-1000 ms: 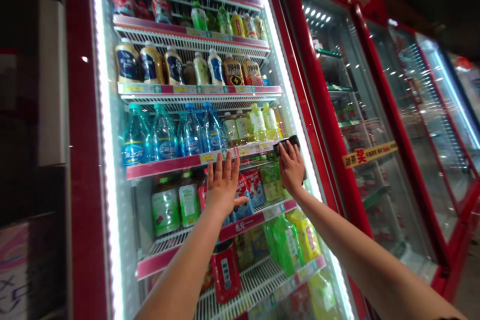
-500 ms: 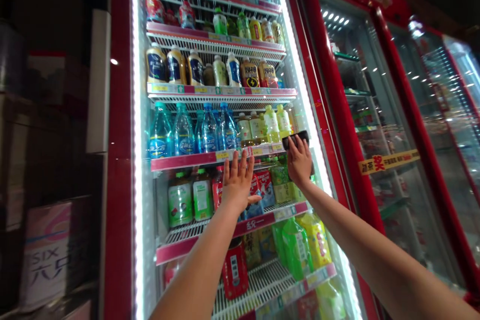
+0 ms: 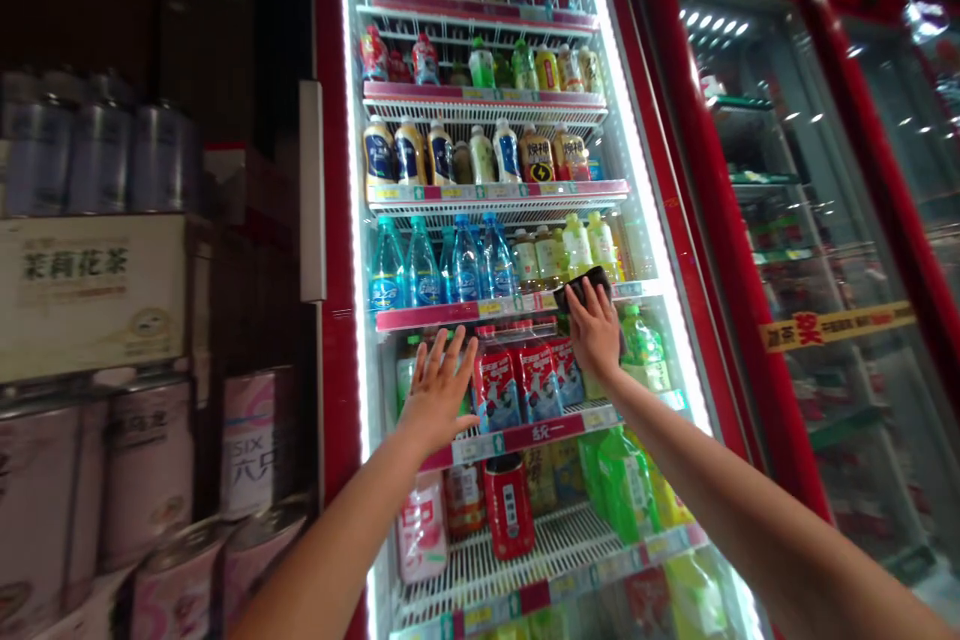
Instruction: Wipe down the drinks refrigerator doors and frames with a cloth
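Note:
My left hand (image 3: 437,388) is open, fingers spread, in front of the shelf of green-labelled bottles and red bottles (image 3: 496,385). It holds nothing; whether it touches a bottle I cannot tell. My right hand (image 3: 596,335) is pressed on a black cloth (image 3: 574,293) against the front edge of the shelf above. Part of the cloth hangs beside the fingers; the palm side is hidden. Blue bottles (image 3: 465,265) and yellow-green bottles (image 3: 576,245) stand on that shelf, behind its pink label strip (image 3: 424,318).
The lit, red-framed drinks fridge (image 3: 337,220) holds several shelves. A red can (image 3: 510,510), a pink carton (image 3: 422,530) and green bottles (image 3: 626,485) stand below. Closed glass-door fridges (image 3: 780,220) are at right, stacked boxes (image 3: 90,290) and cans (image 3: 165,160) at left.
The view has swung left. Along the shelf edge, my right hand has slid left with the black cloth. My left hand has moved left, off the front of the red bottles.

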The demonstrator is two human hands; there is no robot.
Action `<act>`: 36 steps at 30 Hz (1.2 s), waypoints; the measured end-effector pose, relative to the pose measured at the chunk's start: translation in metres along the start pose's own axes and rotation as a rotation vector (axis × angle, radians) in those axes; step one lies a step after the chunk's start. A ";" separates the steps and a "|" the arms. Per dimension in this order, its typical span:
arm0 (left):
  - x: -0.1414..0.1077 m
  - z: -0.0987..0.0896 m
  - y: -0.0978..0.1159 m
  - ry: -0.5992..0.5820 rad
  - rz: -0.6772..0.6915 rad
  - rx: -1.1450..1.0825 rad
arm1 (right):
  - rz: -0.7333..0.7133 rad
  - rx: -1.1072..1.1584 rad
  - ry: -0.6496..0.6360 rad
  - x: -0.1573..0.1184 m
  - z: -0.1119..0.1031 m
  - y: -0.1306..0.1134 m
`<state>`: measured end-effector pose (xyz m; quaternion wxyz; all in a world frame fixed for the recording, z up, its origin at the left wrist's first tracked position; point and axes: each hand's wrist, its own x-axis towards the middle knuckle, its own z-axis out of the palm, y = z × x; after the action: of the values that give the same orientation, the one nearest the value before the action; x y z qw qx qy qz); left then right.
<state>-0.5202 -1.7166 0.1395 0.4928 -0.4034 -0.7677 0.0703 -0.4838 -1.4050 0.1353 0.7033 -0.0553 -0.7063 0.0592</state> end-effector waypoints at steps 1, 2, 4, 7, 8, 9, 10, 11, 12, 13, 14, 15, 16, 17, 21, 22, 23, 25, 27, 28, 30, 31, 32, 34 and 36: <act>-0.005 -0.001 -0.003 0.000 -0.018 0.005 | -0.033 0.005 -0.016 -0.004 0.003 -0.015; -0.009 -0.001 -0.006 -0.003 -0.033 0.009 | -0.100 0.009 -0.055 -0.013 0.003 -0.027; -0.014 0.000 -0.008 -0.015 -0.048 0.018 | -0.304 0.016 -0.172 -0.037 -0.004 -0.036; -0.017 0.002 -0.008 -0.031 -0.051 0.019 | -0.525 0.005 -0.295 -0.062 -0.020 -0.012; -0.017 0.003 -0.008 -0.032 -0.050 0.018 | -0.513 -0.002 -0.286 -0.062 -0.023 -0.001; -0.017 0.005 -0.008 -0.032 -0.047 0.018 | -0.455 -0.008 -0.247 -0.056 -0.022 0.008; -0.017 0.006 -0.008 -0.030 -0.044 0.020 | -0.363 -0.012 -0.188 -0.046 -0.020 0.013; -0.017 0.007 -0.009 -0.028 -0.043 0.023 | -0.260 -0.013 -0.118 -0.034 -0.014 0.013; -0.017 0.008 -0.009 -0.026 -0.043 0.028 | -0.164 -0.011 -0.048 -0.021 -0.007 0.007; -0.018 0.009 -0.010 -0.026 -0.043 0.032 | -0.094 -0.009 0.007 -0.010 0.001 -0.004; -0.018 0.009 -0.010 -0.027 -0.043 0.034 | -0.058 -0.008 0.041 -0.003 0.008 -0.019; -0.018 0.009 -0.011 -0.028 -0.044 0.035 | -0.062 -0.007 0.046 0.000 0.013 -0.035; -0.019 0.010 -0.011 -0.028 -0.045 0.035 | -0.100 -0.008 0.027 -0.003 0.016 -0.049; -0.019 0.010 -0.011 -0.027 -0.045 0.033 | -0.168 -0.008 -0.013 -0.010 0.016 -0.060; -0.020 0.012 -0.012 -0.020 -0.036 0.009 | -0.551 -0.005 -0.249 -0.051 -0.006 -0.055; -0.020 0.013 -0.013 -0.020 -0.033 -0.001 | -0.597 -0.012 -0.282 -0.055 -0.012 -0.045; -0.020 0.014 -0.013 -0.022 -0.032 -0.010 | -0.595 -0.024 -0.291 -0.054 -0.017 -0.035; -0.020 0.017 -0.014 -0.033 -0.038 -0.026 | -0.462 -0.059 -0.235 -0.038 -0.016 -0.026; -0.019 0.020 -0.015 -0.040 -0.047 -0.033 | -0.263 -0.084 -0.142 -0.015 -0.005 -0.037; -0.019 0.020 -0.014 -0.039 -0.050 -0.031 | -0.182 -0.089 -0.106 -0.006 0.002 -0.049; -0.019 0.020 -0.013 -0.022 -0.048 -0.020 | -0.107 -0.089 -0.075 0.001 0.014 -0.078; -0.020 0.019 -0.012 -0.011 -0.046 -0.013 | -0.125 -0.082 -0.080 -0.002 0.016 -0.090; -0.022 0.018 -0.011 -0.001 -0.043 -0.005 | -0.184 -0.072 -0.100 -0.010 0.016 -0.097; -0.030 0.015 -0.011 0.008 -0.036 0.011 | -0.405 -0.039 -0.183 -0.031 0.007 -0.097; -0.043 0.013 -0.015 0.004 -0.036 0.032 | -0.650 -0.010 -0.287 -0.050 -0.006 -0.081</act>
<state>-0.5305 -1.7526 0.1103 0.5018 -0.3819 -0.7727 0.0728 -0.4770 -1.4929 0.0993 0.5786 0.1774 -0.7790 -0.1640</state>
